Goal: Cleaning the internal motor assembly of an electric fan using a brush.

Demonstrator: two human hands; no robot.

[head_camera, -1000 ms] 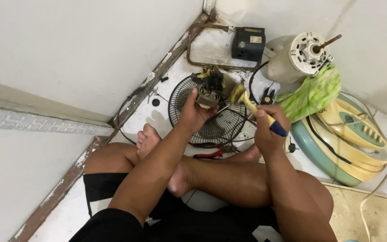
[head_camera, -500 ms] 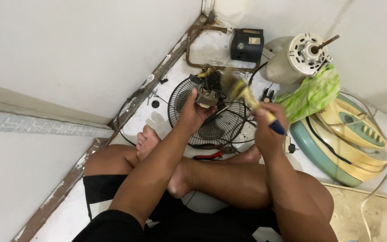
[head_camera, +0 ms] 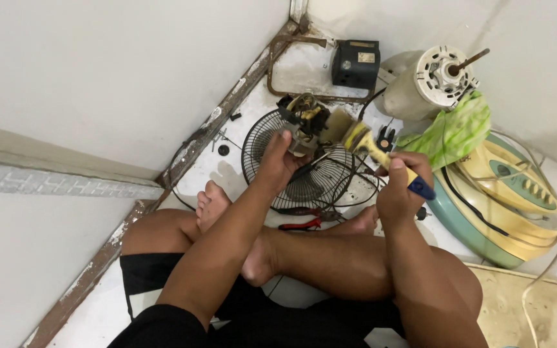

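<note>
From the head view, the person sits cross-legged on the floor (head_camera: 227,161) in a corner of the room, both forearms stretched forward over the knees. The left hand (head_camera: 282,161) is raised with the wrist bent up, its fingers wrapped around a small dark motor part (head_camera: 301,119) with copper-coloured windings, held above a round wire fan guard (head_camera: 304,174). The right hand (head_camera: 401,187) is curled into a fist around the yellow and blue handle of a paintbrush (head_camera: 372,151), whose bristles point left and far, right beside the motor part.

The fan guard lies flat on the white floor just beyond the bare feet, with red-handled pliers (head_camera: 301,224) at its near edge. In the far corner sit a small black box (head_camera: 354,63) and a rusty metal frame (head_camera: 278,58). To the right stand a pale fan motor (head_camera: 430,80) with its shaft sticking up, a green cloth (head_camera: 456,132) and a green and cream fan base (head_camera: 510,193). White walls meet along a worn skirting on the left.
</note>
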